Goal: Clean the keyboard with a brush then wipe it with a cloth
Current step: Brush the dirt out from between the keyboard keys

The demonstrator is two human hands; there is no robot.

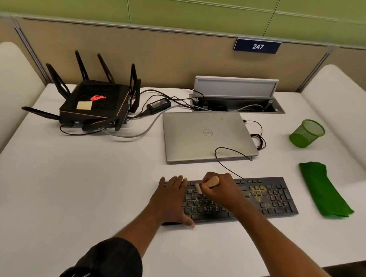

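A black keyboard [266,199] lies on the white desk, with yellow crumbs scattered over its keys, thickest on the right part. My left hand [172,199] lies flat on the keyboard's left end, fingers straight and thumb along the front edge. My right hand [219,191] grips a brush with a pale wooden handle [213,181] and holds it down on the left-centre keys; the bristles are mostly hidden under the fingers. A folded green cloth [322,189] lies on the desk to the right of the keyboard.
A closed silver laptop [205,135] sits just behind the keyboard, with the keyboard's thin cable looping over it. A black router [96,103] with antennas stands at the back left among cables. A green mesh cup [307,133] stands at the back right. An open cable tray [236,98] runs along the partition.
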